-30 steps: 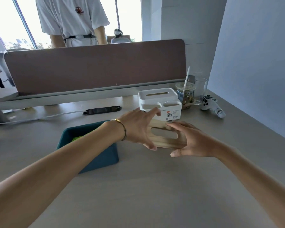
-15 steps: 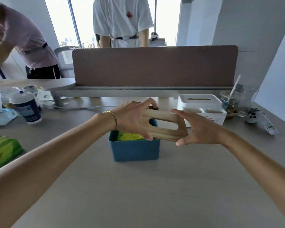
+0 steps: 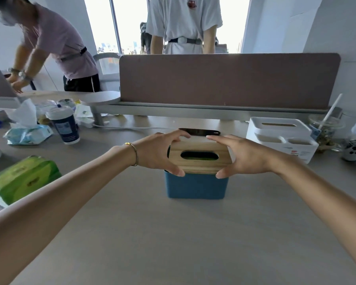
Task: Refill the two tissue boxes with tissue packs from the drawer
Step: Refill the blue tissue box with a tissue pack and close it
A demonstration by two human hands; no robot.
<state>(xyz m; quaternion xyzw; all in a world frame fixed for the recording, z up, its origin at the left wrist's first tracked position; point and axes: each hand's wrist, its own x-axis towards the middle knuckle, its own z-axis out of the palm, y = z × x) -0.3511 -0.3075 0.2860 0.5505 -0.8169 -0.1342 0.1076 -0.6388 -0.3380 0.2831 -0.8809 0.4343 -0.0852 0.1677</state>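
Lid: I am lowering the pale wooden slotted lid (image 3: 199,156) onto the blue rectangular tissue box (image 3: 196,187) at desk centre.
Grip: my left hand (image 3: 158,153) and right hand (image 3: 243,156) are pinching its ends.
Risk: lid seating crooked and jamming.

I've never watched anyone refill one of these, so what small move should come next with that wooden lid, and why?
Probably press the wooden lid straight down until it seats. Both hands, left and right, grip its ends right over the blue box, and something green already shows through its slot, so it seems filled.
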